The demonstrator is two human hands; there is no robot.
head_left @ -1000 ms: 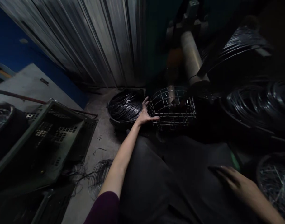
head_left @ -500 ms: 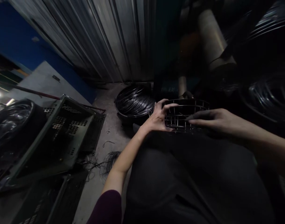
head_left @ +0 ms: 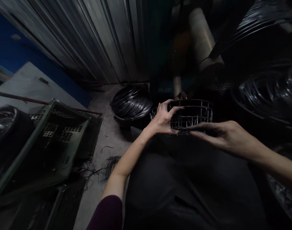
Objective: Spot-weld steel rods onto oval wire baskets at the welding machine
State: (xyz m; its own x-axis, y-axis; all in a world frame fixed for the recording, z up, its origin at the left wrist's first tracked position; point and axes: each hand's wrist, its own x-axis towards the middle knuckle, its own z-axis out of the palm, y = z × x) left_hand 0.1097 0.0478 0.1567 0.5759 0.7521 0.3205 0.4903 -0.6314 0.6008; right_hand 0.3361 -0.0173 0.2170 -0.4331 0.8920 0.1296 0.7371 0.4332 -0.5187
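A round wire basket [head_left: 196, 120] of thin metal rods rests at the far end of the dark cloth [head_left: 184, 179] over my lap. Its left side is gripped by my left hand [head_left: 163, 118], the fingers spread over the rods and the thumb low at the near edge. At the basket's near lower rim, my right hand [head_left: 217, 132] has its fingertips and thumb brought together in a pinch. Something thin and dark seems to be at those fingertips, but it is too dim to make out.
A tub of coiled black wire [head_left: 131, 103] stands beyond my left hand. Green plastic crates [head_left: 71, 153] are at the left, with a loose wire coil [head_left: 108, 169] on the floor. A metal cylinder [head_left: 203, 38] and more shiny coils [head_left: 267, 92] are at the right.
My right hand has moved down to the near lower rim of the basket. My left hand keeps its grip on the basket. The view has shifted a little to the right.
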